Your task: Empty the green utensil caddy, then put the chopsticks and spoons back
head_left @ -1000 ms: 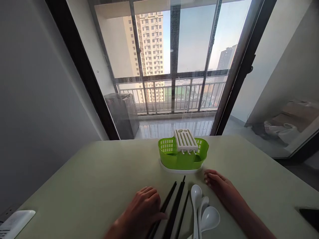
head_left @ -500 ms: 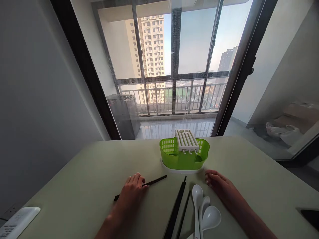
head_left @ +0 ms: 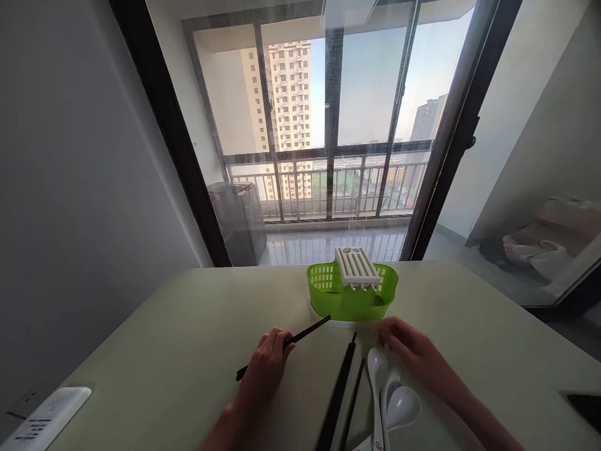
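Observation:
My left hand [head_left: 268, 362] is closed around dark chopsticks [head_left: 310, 328], which slant up to the right, their thin ends in front of the basket's base. My right hand [head_left: 407, 347] hovers by the bowl of the nearest white spoon [head_left: 377, 361], fingers loosely bent, a gap between thumb and fingers; nothing shows in it. Several white spoons lie bunched together, one with a wider bowl [head_left: 404, 407]. Left of them are a thick black chopstick or pair [head_left: 339, 394] and a thinner dark chopstick [head_left: 353, 404]. Behind stands a green basket [head_left: 340, 307] with a white slotted rack [head_left: 357, 267] across its top.
A white power strip or similar device [head_left: 54, 416] lies at the table's left front. A dark flat object [head_left: 585, 407] lies at the right edge. The pale tabletop [head_left: 188, 326] reaches back to a framed glass door with a balcony beyond.
My left hand has moved right and lifted the chopsticks toward the basket. My right hand has shifted slightly left, closer to the spoons. The view has shifted a little.

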### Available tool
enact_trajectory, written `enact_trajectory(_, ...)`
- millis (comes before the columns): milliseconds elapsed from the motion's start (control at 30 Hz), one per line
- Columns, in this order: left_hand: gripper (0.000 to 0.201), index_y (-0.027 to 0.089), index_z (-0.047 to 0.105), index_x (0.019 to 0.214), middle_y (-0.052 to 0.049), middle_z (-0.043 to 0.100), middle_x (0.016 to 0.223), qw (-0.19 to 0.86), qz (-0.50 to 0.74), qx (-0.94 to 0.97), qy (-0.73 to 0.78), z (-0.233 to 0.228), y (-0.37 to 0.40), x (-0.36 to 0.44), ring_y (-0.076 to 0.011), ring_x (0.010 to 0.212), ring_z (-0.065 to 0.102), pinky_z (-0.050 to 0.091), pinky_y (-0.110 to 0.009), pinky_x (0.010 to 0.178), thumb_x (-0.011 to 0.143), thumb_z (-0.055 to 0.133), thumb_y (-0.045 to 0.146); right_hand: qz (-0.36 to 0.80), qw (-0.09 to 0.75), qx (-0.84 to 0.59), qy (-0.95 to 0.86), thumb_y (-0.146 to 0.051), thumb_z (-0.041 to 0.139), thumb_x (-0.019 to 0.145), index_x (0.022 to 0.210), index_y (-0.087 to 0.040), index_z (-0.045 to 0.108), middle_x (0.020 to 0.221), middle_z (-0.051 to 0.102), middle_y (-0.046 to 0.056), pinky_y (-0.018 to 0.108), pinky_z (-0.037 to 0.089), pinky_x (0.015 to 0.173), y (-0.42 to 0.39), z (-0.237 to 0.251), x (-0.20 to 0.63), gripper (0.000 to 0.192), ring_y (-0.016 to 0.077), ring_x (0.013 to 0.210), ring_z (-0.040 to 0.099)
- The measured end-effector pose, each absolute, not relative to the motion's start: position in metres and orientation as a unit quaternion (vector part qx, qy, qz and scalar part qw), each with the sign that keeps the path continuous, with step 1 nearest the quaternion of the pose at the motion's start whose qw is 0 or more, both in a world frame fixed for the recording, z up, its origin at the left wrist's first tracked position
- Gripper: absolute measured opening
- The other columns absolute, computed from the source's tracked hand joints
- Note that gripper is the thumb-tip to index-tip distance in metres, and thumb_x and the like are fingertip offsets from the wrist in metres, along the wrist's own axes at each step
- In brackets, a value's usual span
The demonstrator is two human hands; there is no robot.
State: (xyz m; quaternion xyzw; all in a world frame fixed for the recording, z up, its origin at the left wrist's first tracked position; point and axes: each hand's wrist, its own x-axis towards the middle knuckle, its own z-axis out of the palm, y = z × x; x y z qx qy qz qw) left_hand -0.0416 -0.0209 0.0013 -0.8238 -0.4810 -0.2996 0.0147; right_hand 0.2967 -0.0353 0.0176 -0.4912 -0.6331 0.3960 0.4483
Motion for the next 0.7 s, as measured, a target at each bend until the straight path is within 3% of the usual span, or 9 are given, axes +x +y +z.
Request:
enact_trajectory(100,0.024,0.024,0.062,0.115,-0.004,0.068,0.097,-0.033,-0.385,-0.807,-0.447,0.006,-0.029,-0.030,-0.0177,0.084,0.067,0.055,-0.030,0.078,0.109,0.039,0.029,0.352,0.387,-0.498,-0.691,-0.049,0.050,0.099,0.104,-0.023,0.066,0.088,0.067,0.003,0.034,0.049,0.078,-0.042,0.044,0.266,0.030,0.0203,0.080,0.061)
enact_trajectory(200,0.022,0.024,0.066,0.110,-0.003,0.067,0.093,-0.104,-0.453,-0.773,-0.432,0.013,-0.040,-0.018,-0.0151,0.079,0.066,0.055,-0.024,0.072,0.107,0.045,0.028,0.390,0.353,-0.476,-0.705,-0.049,0.057,0.096,0.130,-0.023,0.059,0.089,0.066,0.001,0.032,0.051,0.074,-0.046,0.063,0.233,0.042,0.0188,0.078,0.061)
enact_trajectory(267,0.021,0.023,0.068,0.104,-0.003,0.067,0.089,-0.142,-0.479,-0.751,-0.432,0.017,-0.050,-0.010,-0.0150,0.076,0.066,0.055,-0.023,0.071,0.105,0.048,0.030,0.428,0.354,-0.448,-0.701,-0.050,0.060,0.095,0.134,-0.023,0.056,0.088,0.066,0.000,0.029,0.052,0.069,-0.050,0.074,0.215,0.047,0.0168,0.074,0.061)
enact_trajectory(333,0.022,0.023,0.070,0.099,-0.003,0.067,0.087,-0.174,-0.495,-0.729,-0.440,0.019,-0.059,-0.002,-0.0154,0.074,0.065,0.054,-0.023,0.068,0.103,0.051,0.033,0.422,0.382,-0.430,-0.700,-0.052,0.058,0.097,0.129,-0.024,0.058,0.087,0.066,0.000,0.028,0.051,0.067,-0.054,0.088,0.199,0.043,0.0159,0.073,0.061)
enact_trajectory(400,0.024,0.023,0.070,0.096,-0.003,0.068,0.085,-0.208,-0.510,-0.703,-0.449,0.021,-0.068,0.005,-0.0156,0.068,0.063,0.054,-0.024,0.064,0.102,0.051,0.036,0.364,0.416,-0.419,-0.720,-0.049,0.050,0.102,0.111,-0.024,0.062,0.089,0.065,0.001,0.028,0.050,0.071,-0.058,0.103,0.189,0.029,0.0157,0.075,0.061)
enact_trajectory(500,0.026,0.024,0.072,0.090,-0.003,0.070,0.080,-0.261,-0.522,-0.671,-0.457,0.025,-0.076,0.014,-0.0167,0.064,0.062,0.054,-0.026,0.062,0.099,0.053,0.039,0.267,0.411,-0.398,-0.776,-0.041,0.037,0.108,0.086,-0.024,0.056,0.088,0.061,0.001,0.029,0.046,0.069,-0.064,0.124,0.182,0.034,0.0142,0.070,0.057)
enact_trajectory(700,0.020,0.028,0.078,0.069,0.001,0.077,0.070,-0.358,-0.479,-0.643,-0.478,0.036,-0.074,0.014,-0.0196,0.063,0.068,0.055,-0.029,0.066,0.085,0.069,0.035,0.223,0.339,-0.365,-0.838,-0.038,0.037,0.109,0.081,-0.024,0.054,0.087,0.058,0.000,0.028,0.041,0.063,-0.068,0.140,0.191,0.035,0.0123,0.064,0.052)
